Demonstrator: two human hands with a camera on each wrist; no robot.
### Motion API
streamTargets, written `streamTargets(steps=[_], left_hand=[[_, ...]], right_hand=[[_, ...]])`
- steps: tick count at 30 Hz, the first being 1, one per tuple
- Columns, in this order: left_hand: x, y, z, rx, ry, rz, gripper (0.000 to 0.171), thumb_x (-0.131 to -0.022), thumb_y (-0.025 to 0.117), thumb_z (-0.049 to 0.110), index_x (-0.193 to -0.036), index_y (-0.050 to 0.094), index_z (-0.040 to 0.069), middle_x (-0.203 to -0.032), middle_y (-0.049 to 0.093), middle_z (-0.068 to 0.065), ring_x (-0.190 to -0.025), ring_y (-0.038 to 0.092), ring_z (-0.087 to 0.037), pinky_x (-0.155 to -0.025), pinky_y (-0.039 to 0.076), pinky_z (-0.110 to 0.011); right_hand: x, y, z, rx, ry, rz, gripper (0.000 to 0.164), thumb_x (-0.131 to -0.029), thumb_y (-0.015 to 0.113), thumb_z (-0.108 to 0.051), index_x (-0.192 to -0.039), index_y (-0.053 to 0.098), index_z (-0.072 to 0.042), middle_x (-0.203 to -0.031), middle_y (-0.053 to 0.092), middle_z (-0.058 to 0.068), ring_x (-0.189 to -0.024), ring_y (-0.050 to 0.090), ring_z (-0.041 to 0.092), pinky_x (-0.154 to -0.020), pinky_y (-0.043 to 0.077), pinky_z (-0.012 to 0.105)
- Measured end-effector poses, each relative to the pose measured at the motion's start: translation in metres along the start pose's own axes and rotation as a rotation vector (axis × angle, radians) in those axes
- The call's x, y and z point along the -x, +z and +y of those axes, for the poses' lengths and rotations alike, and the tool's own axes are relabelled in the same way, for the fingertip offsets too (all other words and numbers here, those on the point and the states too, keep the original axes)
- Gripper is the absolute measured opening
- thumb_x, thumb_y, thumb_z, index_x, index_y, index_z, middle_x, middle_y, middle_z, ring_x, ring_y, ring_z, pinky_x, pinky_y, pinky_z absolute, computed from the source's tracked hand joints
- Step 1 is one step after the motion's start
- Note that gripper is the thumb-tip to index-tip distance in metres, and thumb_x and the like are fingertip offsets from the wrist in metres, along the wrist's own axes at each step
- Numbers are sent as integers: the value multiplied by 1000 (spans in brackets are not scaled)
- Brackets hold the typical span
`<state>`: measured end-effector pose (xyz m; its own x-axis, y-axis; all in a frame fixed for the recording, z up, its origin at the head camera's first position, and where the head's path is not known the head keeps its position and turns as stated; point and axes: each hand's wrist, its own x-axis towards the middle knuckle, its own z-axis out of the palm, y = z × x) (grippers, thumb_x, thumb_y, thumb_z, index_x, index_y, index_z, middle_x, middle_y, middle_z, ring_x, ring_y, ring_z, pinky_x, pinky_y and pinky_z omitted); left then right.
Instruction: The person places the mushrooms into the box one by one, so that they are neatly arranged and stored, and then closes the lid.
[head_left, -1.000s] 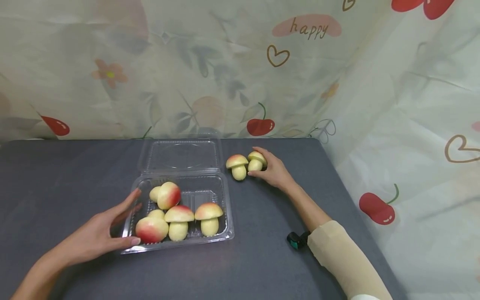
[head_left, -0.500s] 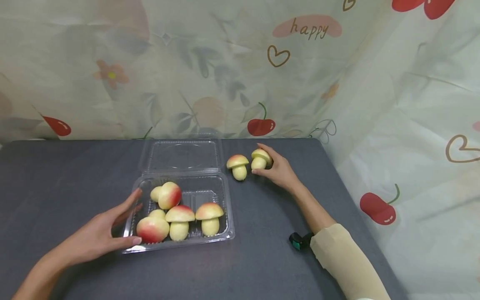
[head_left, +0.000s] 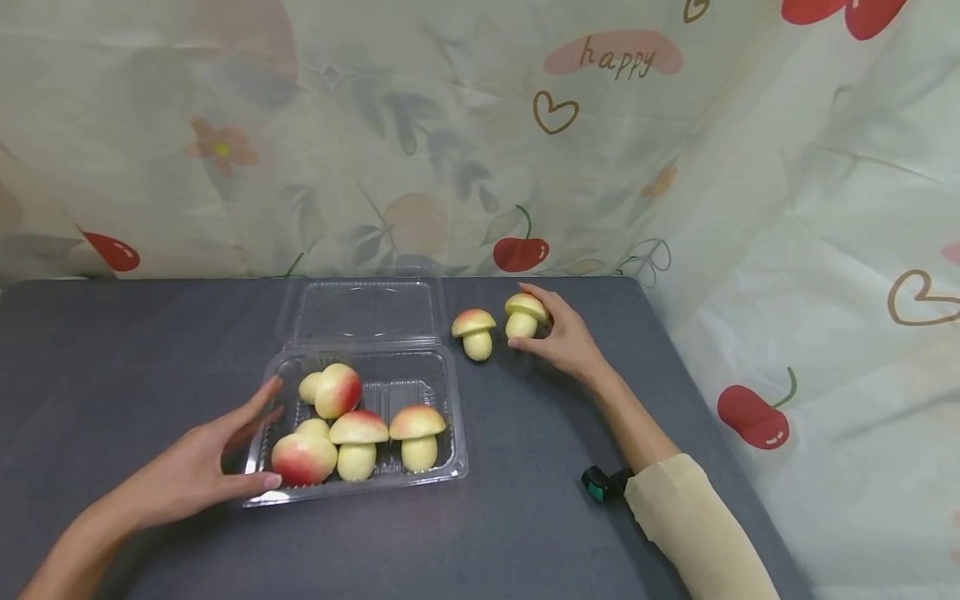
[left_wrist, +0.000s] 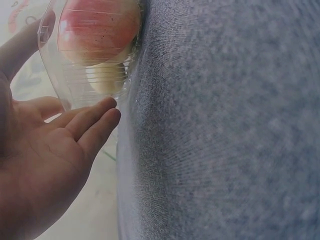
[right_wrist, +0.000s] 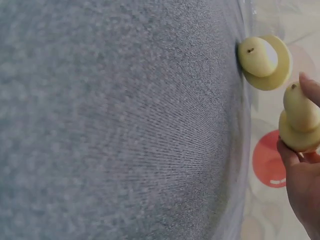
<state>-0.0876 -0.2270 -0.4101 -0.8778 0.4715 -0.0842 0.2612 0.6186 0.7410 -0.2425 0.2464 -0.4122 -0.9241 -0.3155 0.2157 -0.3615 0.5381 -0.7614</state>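
Note:
My right hand (head_left: 566, 337) holds a toy mushroom (head_left: 521, 325) between thumb and fingers, its stem pointing down. In the right wrist view the gripped mushroom (right_wrist: 301, 112) appears at the right edge, apart from the table. Just left of it, a second toy mushroom (head_left: 475, 335) lies on the table. My left hand (head_left: 195, 467) rests against the left side of a clear plastic container (head_left: 459, 417), fingers fairly straight and thumb at the near corner. Several red-and-yellow toy mushrooms lie inside, among them one (head_left: 418, 437) at the near right.
The container's lid (head_left: 367, 310) is folded back toward the curtain (head_left: 420, 167). Below my right forearm a black strap-like device (head_left: 597, 483) hangs at the wrist. A dark grey cloth covers the table (head_left: 525, 533), and another curtain panel (head_left: 840, 333) borders its right side.
My right hand has moved slightly right and away from me with the mushroom, widening the gap to the other loose mushroom. The left hand and container have stayed put.

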Motion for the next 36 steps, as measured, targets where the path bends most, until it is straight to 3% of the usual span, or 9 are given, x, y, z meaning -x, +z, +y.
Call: streamTargets(steps=[10,17,25,31,36], left_hand=[[-1,-2,2,0,-17,-11,108,-84,77,47,-161,6,20,-157,34,-19,-132,49,-39,-90,49,-25],[0,0,1,-19,-18,-7,110,-82,78,48,-161,7,18,-157,34,-19,-131,50,-38,-90,48,-23],[-1,1,1,-19,-13,-3,111,-81,78,48,-161,8,19,-158,31,-19,-131,50,-38,-90,46,-19],[-2,0,2,-24,-24,-1,111,-81,78,49,-161,7,18,-159,31,-19,-131,50,-39,-90,47,-21],[-2,0,2,-26,-22,3,111,-81,78,49,-161,7,19,-159,31,-19,-131,50,-38,-91,48,-23]], right_hand=[[7,-3,-9,-40,-40,-8,86,-79,85,-15,-152,41,-23,-143,51,3,-123,55,20,-100,45,44],[11,2,-15,-52,-123,-17,86,-77,87,-12,-151,43,-18,-135,50,10,-118,53,24,-99,45,45],[16,7,-34,-57,-186,-55,85,-76,87,-16,-150,44,-21,-138,53,2,-122,54,15,-100,46,31],[16,12,-45,-53,-242,-78,85,-77,87,-15,-150,44,-15,-145,52,4,-126,54,17,-100,46,32],[15,17,-55,-46,-261,-96,85,-75,89,-17,-149,46,-15,-141,54,2,-122,56,16,-99,47,32]])
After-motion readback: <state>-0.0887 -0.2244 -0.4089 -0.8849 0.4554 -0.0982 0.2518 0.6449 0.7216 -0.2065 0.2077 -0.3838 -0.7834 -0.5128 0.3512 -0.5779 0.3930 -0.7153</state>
